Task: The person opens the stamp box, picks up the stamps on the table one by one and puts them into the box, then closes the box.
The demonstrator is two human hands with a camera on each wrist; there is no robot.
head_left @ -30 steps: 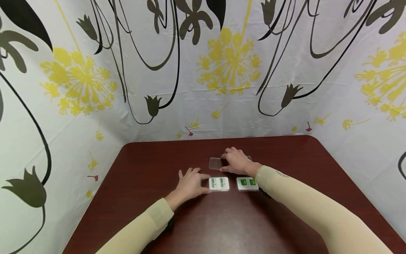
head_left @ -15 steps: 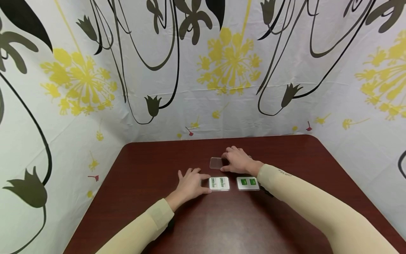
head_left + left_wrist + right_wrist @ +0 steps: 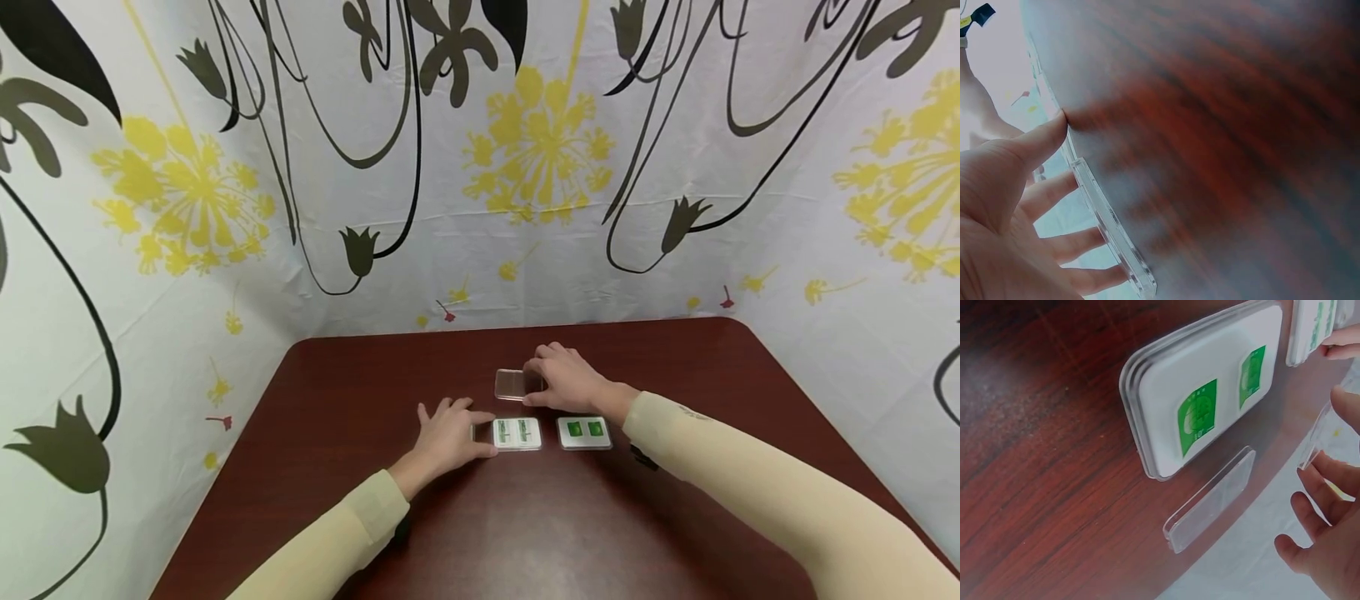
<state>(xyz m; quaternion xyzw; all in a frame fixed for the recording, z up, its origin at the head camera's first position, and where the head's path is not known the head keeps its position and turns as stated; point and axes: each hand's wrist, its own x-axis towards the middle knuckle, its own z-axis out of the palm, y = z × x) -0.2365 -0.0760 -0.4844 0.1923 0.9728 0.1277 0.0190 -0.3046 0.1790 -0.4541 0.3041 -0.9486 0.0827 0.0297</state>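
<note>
My left hand (image 3: 447, 437) grips the left end of a flat white box (image 3: 517, 434) with green print and clear edges, thumb on the near side and index finger on the far side. In the left wrist view, a clear plastic piece (image 3: 1113, 225) stands by the other fingertips. Farther back, my right hand (image 3: 567, 382) pinches a clear plastic lid (image 3: 510, 385) at its right end; the right wrist view shows this lid (image 3: 1315, 436) between thumb and fingers. A second white box (image 3: 584, 433) with two green labels lies to the right, touched by neither hand.
Another clear plastic piece (image 3: 1213, 500) lies beyond the second box in the right wrist view; the right hand hides it from the head view. The dark red table (image 3: 510, 517) ends at a patterned cloth (image 3: 427, 192) behind.
My right wrist and forearm have shifted slightly right, uncovering the whole second box. The clear edge once seen right of that hand is now hidden. My left hand stays at its box.
</note>
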